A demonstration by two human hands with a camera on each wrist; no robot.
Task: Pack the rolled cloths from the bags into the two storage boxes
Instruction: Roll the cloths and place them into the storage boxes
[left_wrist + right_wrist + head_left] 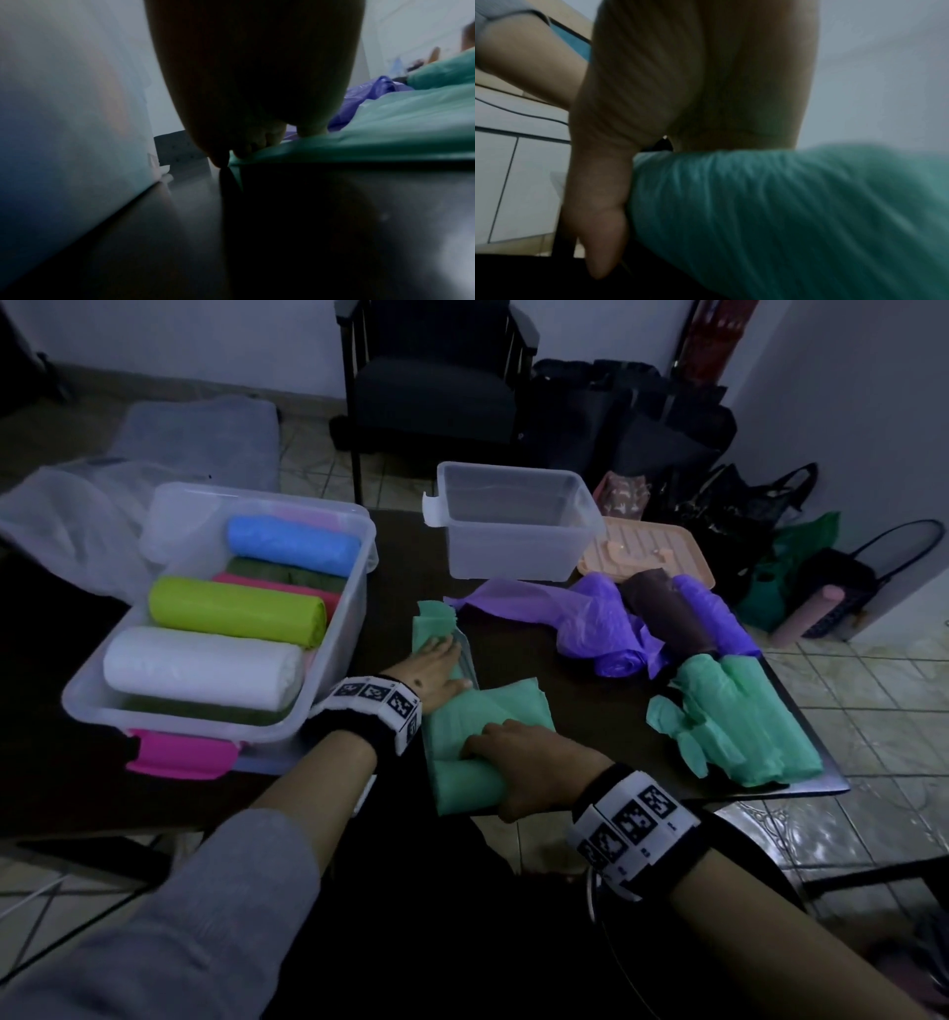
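Left hand (436, 667) lies flat, fingers straight, on the green cloth (482, 711); right hand (518, 765) curls around its rolled end at the desk (518, 654) edge, six o'clock.

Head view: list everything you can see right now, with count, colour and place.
Storage box: one, clear with pink latch, table left; holds blue, lime, white rolls above darker ones.
Second storage box: one, clear, nothing visible inside, table centre back.
Lid: one, peach, behind the purple bags.
Green bag: one, flat at the near table edge, partly rolled, under both hands.
Purple bags: loose heap, table right, around a dark brown roll.
Green bundle: one, table's right corner.
Table: one, dark.
Chair: one, dark, behind the table.
Dark bags: several, floor right.
Left hand: fingers flat on the bag.
Right hand: grips the rolled end.
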